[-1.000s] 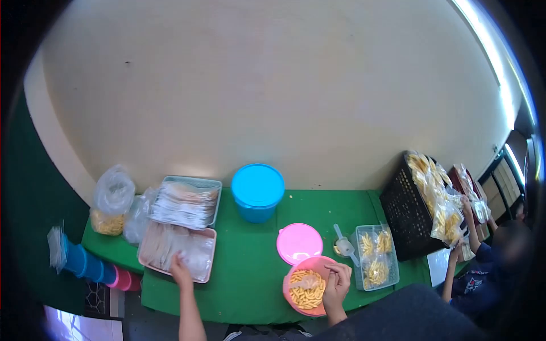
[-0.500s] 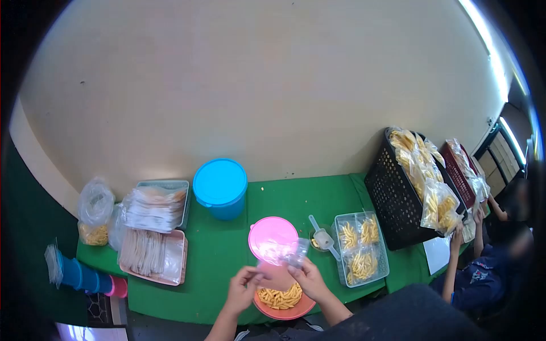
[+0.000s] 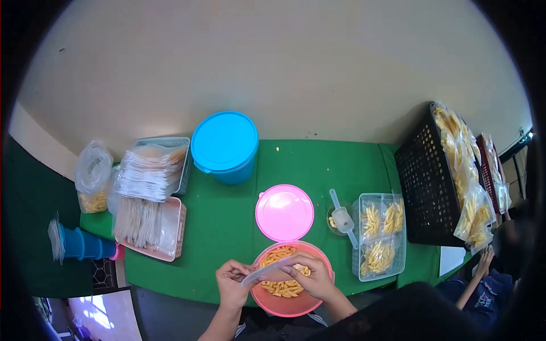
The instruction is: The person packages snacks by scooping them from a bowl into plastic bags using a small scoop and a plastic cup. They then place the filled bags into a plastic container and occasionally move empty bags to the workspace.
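Note:
Between my hands is a thin clear plastic bag [image 3: 265, 271], seen nearly edge-on. My left hand [image 3: 233, 281] pinches its left end with the fingertips. My right hand [image 3: 314, 279] is closed on the other end, thumb underneath and fingers over the top. Both hands are above a coral-pink bowl [image 3: 325, 262] of yellow stick-shaped snacks [image 3: 282, 290]; the hands and bag hide part of these. Just behind the bowl lies a round pink lid [image 3: 284, 212].
A white scoop [image 3: 343, 219] rests on a small container beside a clear tray [image 3: 364, 278] of filled bags. Further right stands a black basket [image 3: 424, 187] of packed snacks. Blue tub [image 3: 225, 142] at the back, bag-filled trays [image 3: 179, 227] left. Another person's hand [image 3: 484, 262] is at far right.
The view has shifted, so the table's things appear higher and larger. The bag has come down from over the pink lid to lie nearly edge-on above the bowl.

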Motion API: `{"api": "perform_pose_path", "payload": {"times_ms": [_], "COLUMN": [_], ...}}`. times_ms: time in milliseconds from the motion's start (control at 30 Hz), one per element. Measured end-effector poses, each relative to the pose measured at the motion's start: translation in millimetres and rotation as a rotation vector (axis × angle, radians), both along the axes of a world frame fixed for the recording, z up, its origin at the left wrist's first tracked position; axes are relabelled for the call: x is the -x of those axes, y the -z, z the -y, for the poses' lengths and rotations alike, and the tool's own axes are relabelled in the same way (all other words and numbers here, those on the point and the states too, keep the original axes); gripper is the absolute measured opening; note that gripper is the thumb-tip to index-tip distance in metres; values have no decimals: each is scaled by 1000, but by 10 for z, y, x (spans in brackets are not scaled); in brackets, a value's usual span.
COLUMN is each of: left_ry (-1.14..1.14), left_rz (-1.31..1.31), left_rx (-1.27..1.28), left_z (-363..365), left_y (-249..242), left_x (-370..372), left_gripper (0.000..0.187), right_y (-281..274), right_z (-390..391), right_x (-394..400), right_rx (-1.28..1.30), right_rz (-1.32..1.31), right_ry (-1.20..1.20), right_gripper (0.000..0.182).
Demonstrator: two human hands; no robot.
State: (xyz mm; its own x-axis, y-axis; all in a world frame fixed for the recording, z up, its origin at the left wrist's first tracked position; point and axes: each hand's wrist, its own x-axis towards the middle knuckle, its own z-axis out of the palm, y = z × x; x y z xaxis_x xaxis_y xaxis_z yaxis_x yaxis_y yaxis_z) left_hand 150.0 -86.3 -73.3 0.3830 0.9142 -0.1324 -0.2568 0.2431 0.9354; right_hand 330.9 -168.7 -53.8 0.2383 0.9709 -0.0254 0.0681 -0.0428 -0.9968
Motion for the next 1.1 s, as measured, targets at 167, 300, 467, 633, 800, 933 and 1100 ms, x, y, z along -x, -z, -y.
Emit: {"api": "perform_pose_path", "payload": {"times_ms": [167, 300, 467, 633, 800, 933, 1100], "left_ry": [18, -77, 92, 73, -325, 51, 45], "left_rz": [28, -36, -345, -329, -209, -353, -387], "left_rx": [-109, -307, -872, -1004, -1146, -1246, -1200], "left_z": [-50, -54, -64, 78, 229, 305, 436], "left_y": [-164, -331, -512, -509, -485, -476, -487], "left_x": [-9, 52, 37, 55, -231, -104, -127], "left_gripper": [34, 32, 26, 26, 45, 59, 63], "right_y": [-31, -304, -630, -694, -930, -915, -894], "right_z": [-86, -99, -29, 147, 314, 406, 562], "right_x": [51, 54, 158, 105, 65, 125, 99], "right_rx": [28, -70, -52, 4, 4, -22, -11], "right_rz": [107, -94, 78, -196, -95, 18, 15], "right_ry": [106, 219, -74, -59, -141, -151, -130], "right_gripper": [17, 22, 26, 19, 11, 10, 9]}}
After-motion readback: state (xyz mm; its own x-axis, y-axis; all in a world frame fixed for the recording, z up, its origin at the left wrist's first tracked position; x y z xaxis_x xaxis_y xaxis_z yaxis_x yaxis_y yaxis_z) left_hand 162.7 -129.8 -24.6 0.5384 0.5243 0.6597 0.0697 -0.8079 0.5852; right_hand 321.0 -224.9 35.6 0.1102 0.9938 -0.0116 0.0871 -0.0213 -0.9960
